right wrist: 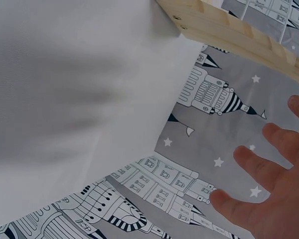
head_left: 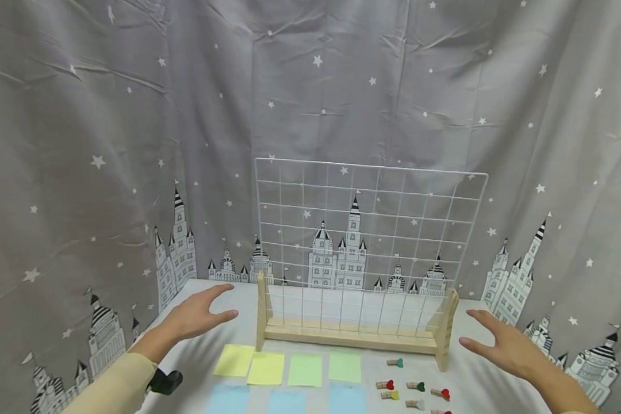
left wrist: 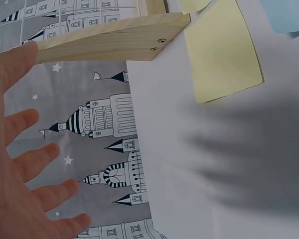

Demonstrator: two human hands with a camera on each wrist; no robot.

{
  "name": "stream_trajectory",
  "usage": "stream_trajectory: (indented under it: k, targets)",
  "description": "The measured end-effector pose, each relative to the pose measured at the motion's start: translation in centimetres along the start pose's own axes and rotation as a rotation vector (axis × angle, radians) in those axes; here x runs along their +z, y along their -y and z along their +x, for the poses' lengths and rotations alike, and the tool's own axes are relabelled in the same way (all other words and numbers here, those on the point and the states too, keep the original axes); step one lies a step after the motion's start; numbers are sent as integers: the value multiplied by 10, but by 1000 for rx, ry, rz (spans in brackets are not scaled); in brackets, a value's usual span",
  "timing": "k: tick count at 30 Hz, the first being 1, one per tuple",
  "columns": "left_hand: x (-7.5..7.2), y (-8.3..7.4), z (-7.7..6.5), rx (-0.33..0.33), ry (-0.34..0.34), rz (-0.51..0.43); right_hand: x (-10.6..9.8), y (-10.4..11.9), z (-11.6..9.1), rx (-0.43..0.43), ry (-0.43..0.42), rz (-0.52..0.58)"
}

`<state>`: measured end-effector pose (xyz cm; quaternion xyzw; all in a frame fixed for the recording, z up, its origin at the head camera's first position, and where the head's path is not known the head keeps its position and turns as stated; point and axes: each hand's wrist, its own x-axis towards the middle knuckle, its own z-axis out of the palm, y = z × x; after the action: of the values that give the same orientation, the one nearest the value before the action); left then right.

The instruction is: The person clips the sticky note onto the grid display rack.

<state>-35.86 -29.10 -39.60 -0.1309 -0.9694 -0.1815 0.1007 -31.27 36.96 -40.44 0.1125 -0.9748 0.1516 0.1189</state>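
Note:
A white wire grid stands upright in a light wooden base on the white table. To its left, my left hand is held in the air with fingers spread and nothing in it. My right hand hovers likewise beyond the right end of the base, also holding nothing. In the left wrist view, the thumb overlaps the base's wooden side piece. The right wrist view shows the fingers apart, below the other wooden side piece.
Before the rack lie yellow sticky notes, green sticky notes and a row of blue sticky notes. Several small wooden clips with coloured hearts lie at the right front. A grey curtain with stars and castles hangs behind.

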Motion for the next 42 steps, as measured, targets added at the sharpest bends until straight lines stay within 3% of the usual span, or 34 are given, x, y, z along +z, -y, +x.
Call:
stream_trajectory:
  k: [19, 24, 32, 42]
  targets:
    - [12, 4, -1, -18, 16, -50, 0, 1, -1, 55, 49, 8]
    - [18, 9, -3, -18, 17, -67, 4, 1, -2, 82, 97, 13]
    - [31, 16, -5, -23, 19, -92, 12, 2, -5, 115, 146, 79]
    - [35, 17, -4, -26, 28, -91, 22, -1, -6, 164, 165, 164]
